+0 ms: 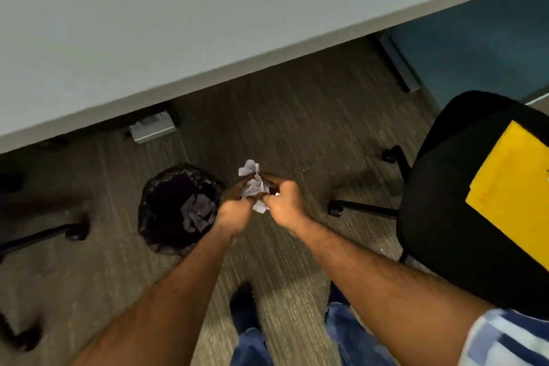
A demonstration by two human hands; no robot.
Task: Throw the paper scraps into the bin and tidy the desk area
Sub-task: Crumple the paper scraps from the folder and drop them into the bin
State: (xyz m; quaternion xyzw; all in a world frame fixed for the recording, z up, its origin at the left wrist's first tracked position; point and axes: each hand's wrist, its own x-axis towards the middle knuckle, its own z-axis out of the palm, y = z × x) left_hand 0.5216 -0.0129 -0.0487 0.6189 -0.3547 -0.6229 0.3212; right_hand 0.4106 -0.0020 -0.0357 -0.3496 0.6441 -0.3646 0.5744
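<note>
A bunch of white paper scraps [252, 184] is pinched between both my hands above the carpet, just right of the bin. My left hand [234, 211] grips the scraps from the left and my right hand [286, 202] from the right, fingers closed on the paper. The round bin [154, 196], lined with a black bag, stands on the floor under the desk edge. Several pale paper scraps [197, 214] lie inside it.
The grey desk [148, 38] fills the upper part of the view. A black office chair [445, 202] with a yellow folder [517, 193] on its seat stands at the right. Another chair's wheeled leg [59, 230] lies at the left. My shoes stand on the carpet below.
</note>
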